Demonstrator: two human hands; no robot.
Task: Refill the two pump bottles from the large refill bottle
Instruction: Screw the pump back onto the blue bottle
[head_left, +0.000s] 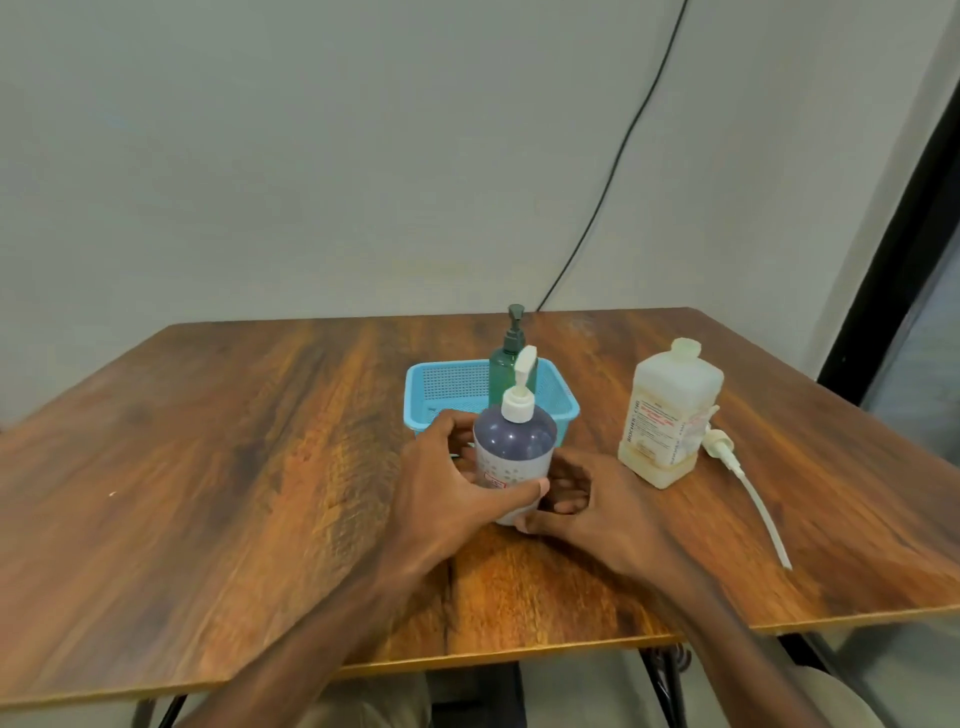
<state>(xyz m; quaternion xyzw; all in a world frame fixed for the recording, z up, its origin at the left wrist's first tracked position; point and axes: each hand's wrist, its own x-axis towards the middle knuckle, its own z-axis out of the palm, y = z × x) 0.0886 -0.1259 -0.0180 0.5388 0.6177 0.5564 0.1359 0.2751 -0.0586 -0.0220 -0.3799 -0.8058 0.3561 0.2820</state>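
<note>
The left hand (447, 483) is clamped on the dark pump bottle (514, 441), fingers round its left side and the thumb laid across the front, low on the label. The bottle stands upright on the counter (234, 441), near the front edge, with its white pump head fitted. Its white label carries a dotted pattern and a small red-edged patch of print (too blurred to read).

The right hand (597, 504) lies on the counter just beside the bottle's base, its fingers curled and its thumb tip touching the foot of the bottle; whether it actually grips the bottle cannot be told.

Just behind stands a blue basket (441, 384), with the green pump bottle (506, 369) upright in its right part, dark pump on top.

To the right, apart from both hands, the large refill bottle (670, 410) stands with a pale cap on. Its label has red print and dark upright lettering that seems to begin "BIOCHE"; the rest is illegible. A loose white pump (748, 483) with a long tube lies beside it.
</note>
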